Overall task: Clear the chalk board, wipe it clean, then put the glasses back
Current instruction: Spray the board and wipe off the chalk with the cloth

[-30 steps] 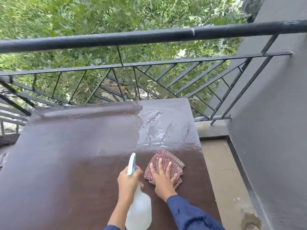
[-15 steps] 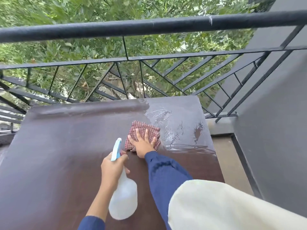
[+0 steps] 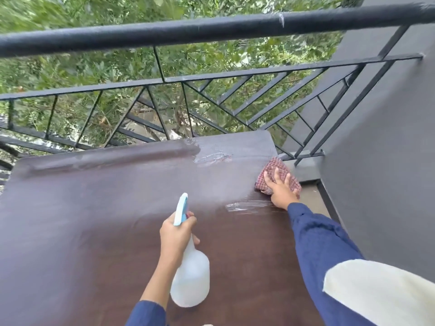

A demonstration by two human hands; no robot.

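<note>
A dark brown chalk board [image 3: 106, 220] lies flat in front of me, hazy grey over its far and left parts, with wet streaks near the far right corner. My right hand [image 3: 280, 190] presses flat with spread fingers on a red checked cloth [image 3: 273, 171] at the board's right edge. My left hand [image 3: 175, 234] grips the neck of a translucent spray bottle [image 3: 190, 278] with a light blue nozzle, held above the board's middle. No glasses are in view.
A black metal railing [image 3: 211, 31] runs just beyond the board, with green trees behind it. A grey wall [image 3: 388, 161] stands close on the right, above a narrow strip of concrete floor [image 3: 310, 198].
My right hand has swept the cloth from the board's middle out to the right edge. The wet patch at the far right has shrunk. The bottle stays in my left hand.
</note>
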